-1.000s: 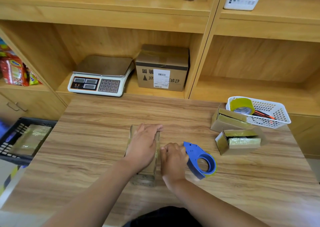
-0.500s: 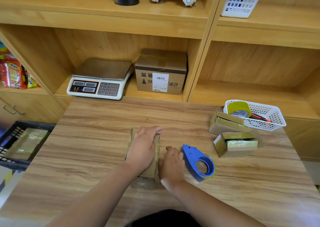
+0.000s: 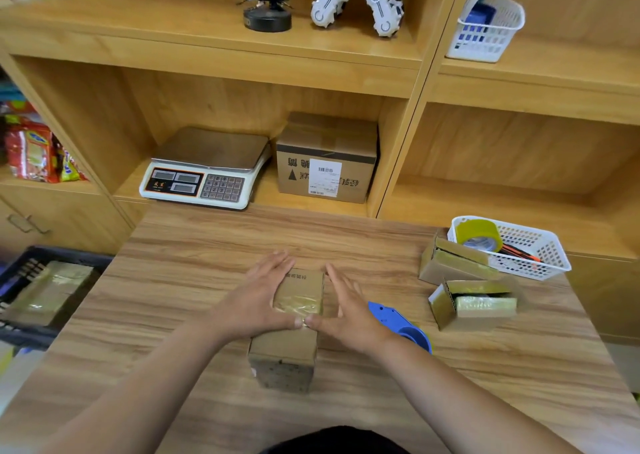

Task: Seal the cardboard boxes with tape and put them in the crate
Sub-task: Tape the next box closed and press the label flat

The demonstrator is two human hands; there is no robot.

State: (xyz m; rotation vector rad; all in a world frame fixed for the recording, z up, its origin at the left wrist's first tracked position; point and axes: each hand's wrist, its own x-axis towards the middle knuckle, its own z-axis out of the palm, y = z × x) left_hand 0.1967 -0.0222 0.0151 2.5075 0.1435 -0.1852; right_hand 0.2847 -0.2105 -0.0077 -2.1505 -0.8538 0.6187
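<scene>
Now our left hand (image 3: 256, 303) and right hand (image 3: 349, 313) lie flat, fingers straight, against the taped box (image 3: 299, 298) between them. One sealed box (image 3: 48, 291) is in the crate (image 3: 65, 254), far left of our hands; two open boxes (image 3: 446, 273) wait at right.

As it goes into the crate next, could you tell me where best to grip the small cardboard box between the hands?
Probably by its two long side walls, one hand from each side: the small brown cardboard box lies flat on the wooden table, long axis pointing away, and the left hand and right hand flank those walls.
</scene>
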